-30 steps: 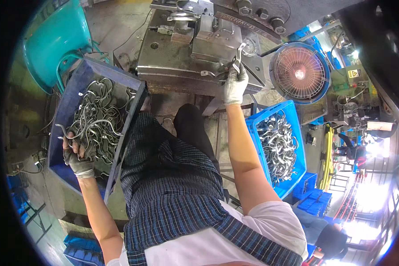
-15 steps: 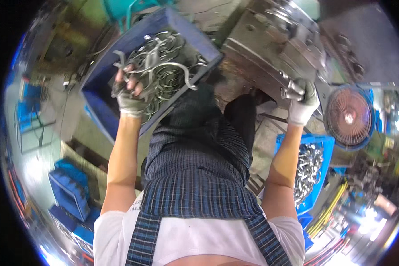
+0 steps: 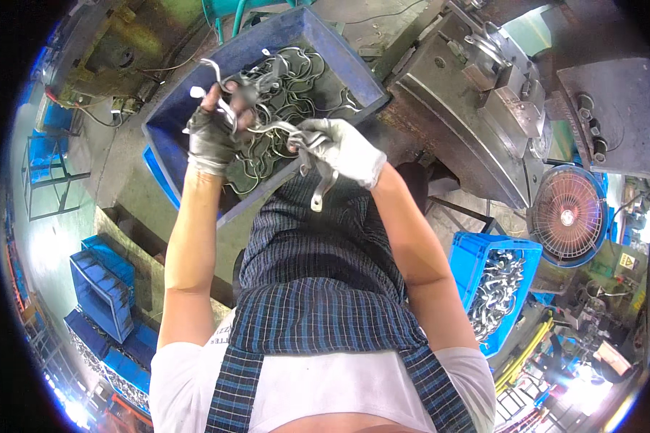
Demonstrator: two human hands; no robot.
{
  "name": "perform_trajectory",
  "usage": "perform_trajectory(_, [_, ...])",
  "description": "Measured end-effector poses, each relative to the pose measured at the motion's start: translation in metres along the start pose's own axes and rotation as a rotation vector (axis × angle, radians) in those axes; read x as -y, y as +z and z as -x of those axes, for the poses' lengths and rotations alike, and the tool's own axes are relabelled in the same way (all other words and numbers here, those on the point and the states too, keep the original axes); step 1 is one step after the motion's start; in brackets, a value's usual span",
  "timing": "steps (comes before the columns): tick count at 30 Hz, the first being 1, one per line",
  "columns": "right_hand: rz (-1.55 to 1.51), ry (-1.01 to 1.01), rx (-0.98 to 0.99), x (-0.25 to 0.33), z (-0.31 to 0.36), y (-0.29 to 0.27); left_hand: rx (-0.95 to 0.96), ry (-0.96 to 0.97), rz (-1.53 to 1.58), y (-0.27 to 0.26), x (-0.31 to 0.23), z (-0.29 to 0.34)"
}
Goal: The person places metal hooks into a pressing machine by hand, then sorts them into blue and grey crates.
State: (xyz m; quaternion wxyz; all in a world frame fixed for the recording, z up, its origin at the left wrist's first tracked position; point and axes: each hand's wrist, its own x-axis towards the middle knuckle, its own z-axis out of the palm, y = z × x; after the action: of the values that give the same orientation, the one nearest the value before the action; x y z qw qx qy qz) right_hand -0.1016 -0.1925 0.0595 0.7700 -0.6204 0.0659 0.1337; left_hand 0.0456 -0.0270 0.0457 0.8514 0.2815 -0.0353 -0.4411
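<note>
Over a dark blue crate (image 3: 167,102) of loose bent metal strips (image 3: 256,162), my left hand (image 3: 213,144) is closed on a bent metal strip (image 3: 208,66). Its grey glove is worn, with bare fingertips showing. At the crate's near right side, my right hand (image 3: 354,153), in a white glove, grips several bent metal pieces (image 3: 323,191). One of these hangs below the fingers and has a hole at its end. The strip in my left hand reaches toward my right hand's pieces; whether they touch I cannot tell.
A heavy steel machine table (image 3: 440,79) with a clamped block fixture (image 3: 513,108) stands at the right. Beside it are a round fan (image 3: 567,216) and a bright blue crate (image 3: 464,270) of shiny metal parts. Blue crates (image 3: 101,296) stand at the left.
My right hand has moved left from beside the machine to the crate, metal pieces still in its grip. My left hand stays over the crate with its strip. The view has shifted slightly.
</note>
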Motion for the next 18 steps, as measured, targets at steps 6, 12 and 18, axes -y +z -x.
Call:
perform_trajectory(6, [0.352, -0.286, -0.634, -0.010, 0.090, -0.005, -0.540, -0.156, -0.933, -0.066, -0.010, -0.014])
perform_trajectory(12, [0.289, -0.611, -1.508, -0.024, 0.171, -0.059, -0.464, -0.246, -0.410, -0.138, -0.001, 0.004])
perform_trajectory(18, [0.425, -0.718, -1.701, -0.042, 0.186, -0.135, -0.507, -0.371, -0.329, -0.074, 0.048, -0.011])
